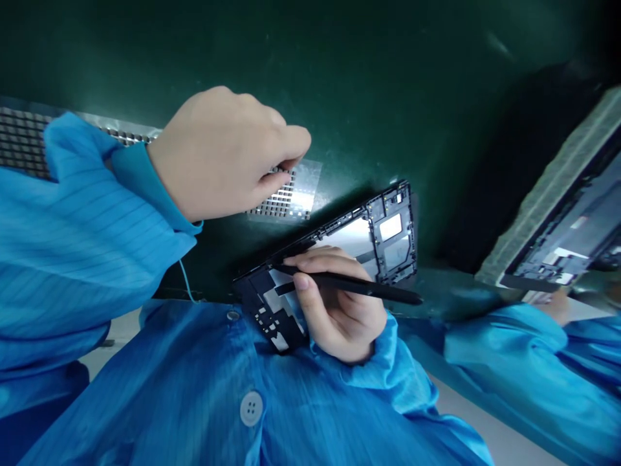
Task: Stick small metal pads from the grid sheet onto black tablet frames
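My left hand [228, 152] is closed in a pinch, thumb and forefinger meeting on a clear sheet of small dark squares [291, 197] that lies on the green mat. What the fingertips hold is too small to make out. My right hand [334, 304] is closed round a black phone frame [383, 236], held tilted just above the table's near edge. The same hand pins a thin black stick tool [369, 288] across the frame with its thumb. Both arms wear blue striped sleeves.
The green mat [388, 84] covers the table. The sheet of squares runs on to the far left [19, 142]. At the right, a co-worker's blue sleeve [509, 362] reaches towards another opened device in a padded holder [557, 252].
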`<state>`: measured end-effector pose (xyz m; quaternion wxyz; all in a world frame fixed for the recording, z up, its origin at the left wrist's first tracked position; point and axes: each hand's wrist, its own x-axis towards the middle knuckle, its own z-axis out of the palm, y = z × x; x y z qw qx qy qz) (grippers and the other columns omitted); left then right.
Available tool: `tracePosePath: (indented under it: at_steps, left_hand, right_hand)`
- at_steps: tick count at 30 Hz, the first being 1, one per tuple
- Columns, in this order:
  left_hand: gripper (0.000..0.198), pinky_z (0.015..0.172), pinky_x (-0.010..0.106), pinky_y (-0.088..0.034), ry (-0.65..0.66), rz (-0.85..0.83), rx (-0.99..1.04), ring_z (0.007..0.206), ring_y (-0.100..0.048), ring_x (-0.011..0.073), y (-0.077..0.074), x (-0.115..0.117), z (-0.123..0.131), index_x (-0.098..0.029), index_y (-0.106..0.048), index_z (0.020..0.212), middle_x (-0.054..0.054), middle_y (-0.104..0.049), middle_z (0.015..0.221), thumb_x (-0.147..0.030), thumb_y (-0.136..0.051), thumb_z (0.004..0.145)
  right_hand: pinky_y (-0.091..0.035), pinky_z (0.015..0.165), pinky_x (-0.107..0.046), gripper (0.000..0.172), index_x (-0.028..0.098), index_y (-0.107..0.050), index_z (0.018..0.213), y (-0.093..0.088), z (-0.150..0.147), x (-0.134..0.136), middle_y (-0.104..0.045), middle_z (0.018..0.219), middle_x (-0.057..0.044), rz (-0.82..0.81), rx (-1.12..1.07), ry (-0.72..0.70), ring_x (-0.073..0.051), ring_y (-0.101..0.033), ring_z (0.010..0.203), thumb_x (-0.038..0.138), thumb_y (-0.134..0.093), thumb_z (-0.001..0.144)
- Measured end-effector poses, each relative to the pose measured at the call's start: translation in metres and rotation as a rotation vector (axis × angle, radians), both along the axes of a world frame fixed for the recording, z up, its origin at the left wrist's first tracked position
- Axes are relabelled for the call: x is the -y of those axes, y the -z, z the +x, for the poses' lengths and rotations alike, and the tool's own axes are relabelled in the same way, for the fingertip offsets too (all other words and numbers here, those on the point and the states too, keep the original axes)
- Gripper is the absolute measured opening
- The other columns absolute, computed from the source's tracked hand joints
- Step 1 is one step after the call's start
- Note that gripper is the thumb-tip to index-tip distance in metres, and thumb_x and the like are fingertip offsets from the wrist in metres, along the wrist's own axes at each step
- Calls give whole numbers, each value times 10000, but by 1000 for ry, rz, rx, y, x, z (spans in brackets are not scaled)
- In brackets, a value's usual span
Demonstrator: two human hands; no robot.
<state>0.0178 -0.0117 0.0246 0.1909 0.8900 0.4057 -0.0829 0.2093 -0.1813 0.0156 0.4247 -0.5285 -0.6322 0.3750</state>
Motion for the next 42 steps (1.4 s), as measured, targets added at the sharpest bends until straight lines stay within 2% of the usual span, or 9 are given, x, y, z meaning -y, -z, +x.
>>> tracePosePath:
  at_steps: [4, 9, 14, 25, 28, 31, 34, 39, 42]
  left_hand:
    - [490, 862, 462, -500, 18, 16, 20, 996, -712, 280, 0, -1, -2, -267, -777, 1292, 58, -761, 1012, -362, -321, 1142]
    - [271, 901, 417, -522, -42, -52, 119, 978, -742, 291, 6, -4, -4, -282, -814, 1192, 39, -735, 896, -345, -590, 1052]
    - [223, 856, 390, -506, -71, -87, 187, 893, -716, 262, 8, -5, -4, -290, -837, 1084, 36, -730, 854, -327, -628, 1016]
    - [252, 843, 436, -510, -87, -64, 154, 943, -721, 294, 7, -4, -2, -319, -827, 1123, 41, -746, 921, -352, -602, 1017]
    - [263, 846, 428, -499, -93, -64, 163, 961, -714, 280, 7, -3, -4, -312, -830, 1135, 36, -765, 953, -369, -591, 1040]
    - [296, 872, 408, -499, -82, -67, 174, 979, -711, 259, 6, -3, -5, -286, -830, 1154, 30, -774, 982, -357, -556, 1068]
    - [270, 878, 413, -503, -95, -54, 167, 972, -713, 274, 6, -2, -4, -287, -835, 1160, 37, -775, 972, -364, -606, 1040]
    - [301, 871, 422, -492, -100, -58, 155, 1030, -733, 304, 7, -2, -4, -304, -835, 1192, 52, -807, 1053, -354, -587, 1029]
    - [277, 849, 443, -484, -103, -57, 143, 1031, -746, 331, 7, -2, -3, -324, -828, 1182, 53, -811, 1042, -373, -602, 1029]
  right_hand:
    - [-735, 872, -445, 332, 272, -749, 1270, -16, 10, -14, -857, 1105, -89, -9, 111, -119, -259, -843, 1022, 76, -749, 1002]
    - [-691, 1085, -496, 93, 313, -794, 1151, -15, 35, -90, -864, 1185, -49, -43, 157, -112, -279, -839, 1132, 367, -805, 1077]
    - [-708, 1067, -487, 357, 308, -778, 1117, 6, 44, -134, -846, 1137, -61, -172, 128, -222, -304, -826, 1118, 646, -811, 1010]
    - [-710, 1002, -452, 284, 337, -777, 1060, -2, 42, -133, -844, 1121, -54, -184, 203, -210, -279, -817, 1028, 614, -821, 1012]
    - [-711, 957, -443, 184, 325, -757, 1093, -8, 37, -106, -850, 1100, -30, -136, 65, -94, -244, -817, 976, 504, -795, 1069]
    - [-699, 888, -437, 58, 312, -758, 1160, -8, 27, -56, -828, 1049, -30, -66, -58, 25, -233, -806, 960, 322, -727, 1112]
    - [-690, 832, -432, 204, 285, -761, 1213, 0, 16, -17, -816, 1008, -57, 27, -89, 40, -241, -798, 940, 164, -709, 1056]
    - [-700, 823, -452, 274, 278, -755, 1230, 14, 9, -7, -838, 1026, -75, 90, -24, 30, -255, -805, 947, 112, -700, 1019]
    - [-709, 814, -453, 280, 280, -741, 1227, 9, 11, -8, -838, 1026, -79, 98, 40, 13, -259, -813, 948, 105, -696, 1013]
